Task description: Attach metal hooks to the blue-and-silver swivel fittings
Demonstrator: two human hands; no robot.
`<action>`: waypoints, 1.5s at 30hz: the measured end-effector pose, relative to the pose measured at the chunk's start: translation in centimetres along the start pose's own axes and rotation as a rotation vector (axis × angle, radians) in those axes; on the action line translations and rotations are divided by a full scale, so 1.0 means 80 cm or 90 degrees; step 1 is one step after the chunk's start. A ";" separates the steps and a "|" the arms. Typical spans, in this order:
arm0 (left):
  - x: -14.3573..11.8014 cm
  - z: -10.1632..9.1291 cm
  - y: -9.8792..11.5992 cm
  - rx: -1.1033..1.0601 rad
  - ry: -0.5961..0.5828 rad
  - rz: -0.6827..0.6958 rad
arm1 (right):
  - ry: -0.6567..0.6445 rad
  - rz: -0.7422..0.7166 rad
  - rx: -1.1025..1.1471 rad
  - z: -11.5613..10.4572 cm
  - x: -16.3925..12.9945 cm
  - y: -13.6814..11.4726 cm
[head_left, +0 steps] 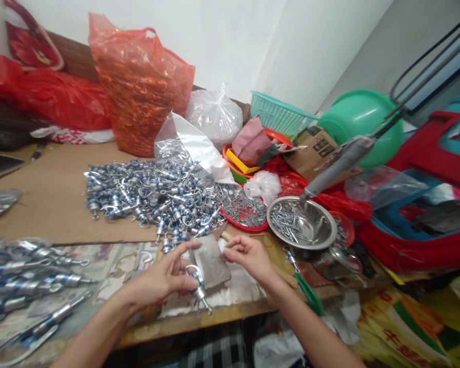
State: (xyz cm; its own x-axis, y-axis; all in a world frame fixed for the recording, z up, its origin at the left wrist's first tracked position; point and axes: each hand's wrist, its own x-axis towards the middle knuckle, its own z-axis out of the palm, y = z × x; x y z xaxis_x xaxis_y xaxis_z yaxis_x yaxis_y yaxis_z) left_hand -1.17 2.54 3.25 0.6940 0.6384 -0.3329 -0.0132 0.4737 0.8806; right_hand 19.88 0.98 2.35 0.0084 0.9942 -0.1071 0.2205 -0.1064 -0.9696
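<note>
Metal swivel fitting (198, 288) pinched in left hand (167, 278), low centre at the near table edge, touching the near edge of grey metal block (211, 261). Largest first: wooden table (57, 194) under brown cardboard. Orange plastic bag (138, 87) upright at the back, clear bag (214, 115) beside it. Green basin (358, 120) far right, teal basket (278, 113) to its left. Big heap of silver-blue fittings (153, 197) mid-table, second blurred batch (26, 276) at left edge. Steel bowl (302, 222) with screws right of centre, red plate (243, 212) of small parts just beside it. Left hand: thumb and fingers closed around the fitting, ring end up, stem pointing down toward the edge. Right hand (250, 255): fingers curled, tips resting on the block's right edge; whether anything small sits pinched there, cannot tell.
</note>
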 end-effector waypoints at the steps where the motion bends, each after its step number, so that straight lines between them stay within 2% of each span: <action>1: 0.000 0.000 0.000 -0.004 -0.002 0.001 | -0.008 0.018 0.053 0.006 -0.009 -0.001; 5: -0.002 -0.002 -0.002 -0.027 -0.009 0.023 | 0.013 0.032 0.104 0.020 -0.028 -0.004; 19: -0.005 -0.001 -0.031 -0.096 0.033 0.082 | 0.084 0.023 0.147 0.031 -0.034 0.008; 24: -0.004 -0.003 -0.033 -0.086 0.031 0.088 | 0.106 0.023 0.160 0.033 -0.037 0.010; 32: -0.003 -0.005 -0.036 -0.071 0.062 0.085 | 0.150 -0.030 0.081 0.036 -0.040 0.017; 41: 0.000 -0.006 -0.033 -0.069 0.049 0.081 | 0.124 -0.001 0.109 0.040 -0.045 0.004; 45: 0.004 -0.004 -0.025 -0.056 0.085 0.077 | 0.131 -0.019 0.067 0.040 -0.045 0.006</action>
State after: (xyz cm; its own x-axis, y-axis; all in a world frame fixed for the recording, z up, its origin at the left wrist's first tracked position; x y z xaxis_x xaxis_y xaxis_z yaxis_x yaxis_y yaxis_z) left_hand -1.20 2.00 1.27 0.5815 0.7662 -0.2736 -0.1575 0.4359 0.8861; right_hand 16.81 -2.73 1.60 0.2049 0.9779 -0.0417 0.1204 -0.0674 -0.9904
